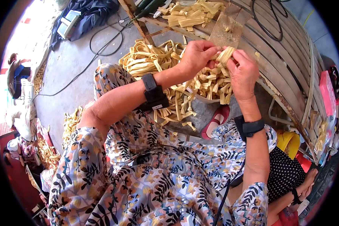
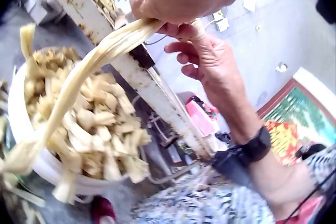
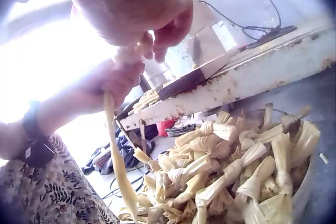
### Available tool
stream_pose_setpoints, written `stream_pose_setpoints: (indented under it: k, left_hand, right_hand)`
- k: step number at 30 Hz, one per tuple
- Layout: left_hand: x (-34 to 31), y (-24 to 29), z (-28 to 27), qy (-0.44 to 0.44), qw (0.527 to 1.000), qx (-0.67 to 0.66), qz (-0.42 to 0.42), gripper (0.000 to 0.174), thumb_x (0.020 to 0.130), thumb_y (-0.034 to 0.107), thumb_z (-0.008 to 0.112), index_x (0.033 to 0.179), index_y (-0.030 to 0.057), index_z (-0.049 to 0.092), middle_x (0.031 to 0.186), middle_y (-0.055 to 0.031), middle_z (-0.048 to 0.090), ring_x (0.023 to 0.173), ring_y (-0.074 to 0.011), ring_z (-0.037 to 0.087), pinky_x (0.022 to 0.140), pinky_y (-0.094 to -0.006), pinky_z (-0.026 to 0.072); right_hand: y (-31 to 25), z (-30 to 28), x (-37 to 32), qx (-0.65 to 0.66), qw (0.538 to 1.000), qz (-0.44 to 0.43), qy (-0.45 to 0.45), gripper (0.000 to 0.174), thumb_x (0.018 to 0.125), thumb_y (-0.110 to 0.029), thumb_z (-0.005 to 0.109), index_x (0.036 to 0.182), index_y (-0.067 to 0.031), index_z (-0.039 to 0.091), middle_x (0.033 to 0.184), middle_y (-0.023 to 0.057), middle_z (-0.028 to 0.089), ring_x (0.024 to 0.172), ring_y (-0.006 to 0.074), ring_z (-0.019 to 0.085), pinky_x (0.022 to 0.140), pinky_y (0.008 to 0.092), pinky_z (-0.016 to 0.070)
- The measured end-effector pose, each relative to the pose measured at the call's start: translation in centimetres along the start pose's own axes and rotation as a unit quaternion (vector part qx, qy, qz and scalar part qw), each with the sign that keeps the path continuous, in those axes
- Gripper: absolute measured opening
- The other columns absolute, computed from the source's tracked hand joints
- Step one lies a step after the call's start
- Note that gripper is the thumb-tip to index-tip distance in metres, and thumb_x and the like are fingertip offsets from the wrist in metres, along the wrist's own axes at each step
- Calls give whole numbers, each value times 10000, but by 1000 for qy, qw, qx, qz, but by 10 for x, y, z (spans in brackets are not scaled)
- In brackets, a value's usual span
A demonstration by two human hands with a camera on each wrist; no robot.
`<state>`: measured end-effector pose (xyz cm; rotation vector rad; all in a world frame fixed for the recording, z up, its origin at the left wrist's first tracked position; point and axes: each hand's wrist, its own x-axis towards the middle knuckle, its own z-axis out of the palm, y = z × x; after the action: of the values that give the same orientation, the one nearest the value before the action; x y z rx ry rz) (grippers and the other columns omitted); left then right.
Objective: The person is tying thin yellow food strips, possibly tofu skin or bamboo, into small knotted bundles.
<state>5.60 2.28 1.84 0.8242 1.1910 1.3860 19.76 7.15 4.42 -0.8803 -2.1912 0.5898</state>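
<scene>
Both hands meet over a tub at the front edge of a slatted bench. My left hand pinches a pale yellow bean curd strip between thumb and fingers. Its long tail hangs from that hand over the tub in both wrist views. My right hand grips the strip's wrapped end, thumb and fingers bent round it. In the right wrist view my right hand partly hides this end. Below, the white tub is heaped with knotted bean curd pieces.
A pile of loose strips lies left of the tub. On the slatted bench are a wooden board, more yellow strips and a black cable. Another person's hand shows at lower right.
</scene>
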Motion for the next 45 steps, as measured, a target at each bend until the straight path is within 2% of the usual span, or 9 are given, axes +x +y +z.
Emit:
stream_pose_setpoints:
  k: [2,7,10,18,22,26,33,40,45]
  left_hand:
    - [-1,4,-2,20,979,155,129,153,866,98,498,869,-27,586,643,-33,563,464,-56,472,409,-181,389]
    - [-5,8,-10,-36,966,226,124,176,855,127,527,844,-40,581,614,-37,567,479,-66,522,430,-196,415]
    - [-8,8,-11,-70,955,269,106,206,849,173,545,860,-33,556,615,-58,578,495,-82,550,437,-212,425]
    - [0,2,-10,-59,970,235,18,229,862,207,522,952,-3,499,569,-20,533,437,-66,485,398,-186,378]
    - [4,3,-2,-6,987,-102,-122,226,872,215,506,975,15,512,547,47,433,417,-17,364,374,-134,282]
    - [-2,17,1,-140,977,-108,-118,271,876,253,509,988,14,567,549,85,325,434,-1,241,380,-157,162]
    - [6,5,-13,-216,968,-37,-124,278,883,264,498,950,10,587,551,79,327,464,-13,264,403,-169,210]
    - [-4,29,-5,-224,969,96,-31,315,902,304,449,1066,47,529,744,6,531,578,-36,424,495,-190,350]
    - [8,16,-9,-250,963,94,-11,262,900,259,454,922,37,592,637,3,525,538,-37,463,510,-173,379]
  right_hand:
    - [6,6,0,113,986,109,-64,164,736,-151,648,860,-44,638,686,89,605,547,148,547,530,260,425]
    - [15,5,9,233,912,259,-215,230,784,-204,632,769,25,648,621,-25,583,563,31,473,520,198,389]
    - [23,13,2,235,909,265,-219,192,770,-175,642,767,17,654,633,-44,570,576,25,463,541,187,394]
    - [11,20,-9,143,989,18,12,103,677,-14,629,776,11,642,922,57,599,824,155,522,734,255,422]
    - [17,-1,7,401,898,157,91,38,715,-3,617,731,12,649,1011,68,571,860,113,507,761,229,432]
    - [24,-18,15,490,815,282,127,83,748,-24,614,813,20,642,1050,62,555,856,90,527,768,209,437]
    - [26,-19,8,500,800,313,107,114,756,-29,611,846,38,633,1028,57,565,829,93,536,757,216,434]
    - [20,-3,5,420,879,216,63,114,755,-50,632,821,42,645,933,67,584,808,97,533,737,206,419]
    - [23,2,5,435,873,214,58,136,745,-51,644,831,55,643,906,77,579,777,93,532,687,201,424]
